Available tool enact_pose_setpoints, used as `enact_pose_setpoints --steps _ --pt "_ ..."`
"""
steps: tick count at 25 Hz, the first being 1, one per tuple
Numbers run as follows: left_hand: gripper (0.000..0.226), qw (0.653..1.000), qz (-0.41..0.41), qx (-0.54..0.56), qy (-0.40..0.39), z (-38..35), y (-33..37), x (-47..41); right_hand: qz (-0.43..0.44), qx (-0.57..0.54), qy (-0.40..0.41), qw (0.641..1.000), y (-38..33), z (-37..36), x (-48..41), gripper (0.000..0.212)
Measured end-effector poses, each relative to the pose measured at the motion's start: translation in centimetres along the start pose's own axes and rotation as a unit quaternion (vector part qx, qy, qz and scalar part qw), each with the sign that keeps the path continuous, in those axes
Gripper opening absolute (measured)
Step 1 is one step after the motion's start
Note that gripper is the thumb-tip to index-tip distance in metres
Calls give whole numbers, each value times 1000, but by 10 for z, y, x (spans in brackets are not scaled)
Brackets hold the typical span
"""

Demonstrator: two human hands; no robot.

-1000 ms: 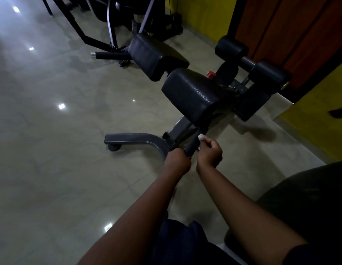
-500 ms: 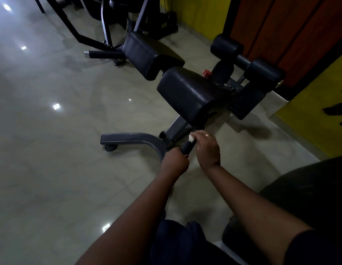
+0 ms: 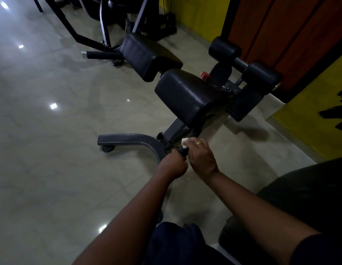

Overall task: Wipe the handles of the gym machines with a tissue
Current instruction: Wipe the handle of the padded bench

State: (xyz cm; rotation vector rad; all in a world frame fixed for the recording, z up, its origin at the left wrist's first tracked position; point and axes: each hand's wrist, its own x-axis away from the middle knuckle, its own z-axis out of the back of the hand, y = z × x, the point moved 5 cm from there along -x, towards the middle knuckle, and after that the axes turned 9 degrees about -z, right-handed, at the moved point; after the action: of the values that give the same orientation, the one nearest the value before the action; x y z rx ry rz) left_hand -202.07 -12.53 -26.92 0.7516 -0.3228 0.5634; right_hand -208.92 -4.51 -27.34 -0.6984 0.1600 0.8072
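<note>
1. Just below the centre of the frame: left hand [image 3: 173,165] closed in a fist around the near end of a short black handle [image 3: 184,151] on the gym machine [image 3: 187,98].
2. Right hand [image 3: 201,153] just beside it, curled over the far part of the same handle, fingers pressing a small white tissue [image 3: 184,141] against the bar; gold ring visible on one finger.
3. Only a corner of the tissue showing past the fingertips, the rest tucked under the hand.
4. Tissue: judged light, soft and thin, easily torn or balled up if dragged hard over a grippy sleeve. Best kept folded under flat fingers rather than pinched by an edge.
5. Handle: judged stiff and fixed to the frame, probably rubber or foam covered, so some drag likely. Steadying at the near end, as now, leaves the far length free for wiping.
6. Second handle [image 3: 101,54] with a silver end cap at the upper left of the frame, well apart from both hands.
7. Machine resting on the glossy tiled floor [image 3: 51,150]; heavy by the look, unlikely to shift under wiping pressure.
</note>
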Motion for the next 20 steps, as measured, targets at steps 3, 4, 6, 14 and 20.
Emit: enact_pose_setpoints --steps 3,4,6,14,20 --pt "39 1000 1 -10 -8 -1 2 0 142 -3 -42 989 3 11 -3 29" --pt "38 1000 6 -14 -9 -1 3 1 161 15 -52 985 11 10 -13 29" --pt "35 1000 15 -22 -7 0 3 1 119 32 -59 991 22 3 -38 25" --pt "46 999 10 -40 -1 -3 0 -1 248 32 -120 961 10 1 -49 20" --pt "49 999 -2 -33 8 -2 0 1 185 14 -75 980 4 -17 -21 27"
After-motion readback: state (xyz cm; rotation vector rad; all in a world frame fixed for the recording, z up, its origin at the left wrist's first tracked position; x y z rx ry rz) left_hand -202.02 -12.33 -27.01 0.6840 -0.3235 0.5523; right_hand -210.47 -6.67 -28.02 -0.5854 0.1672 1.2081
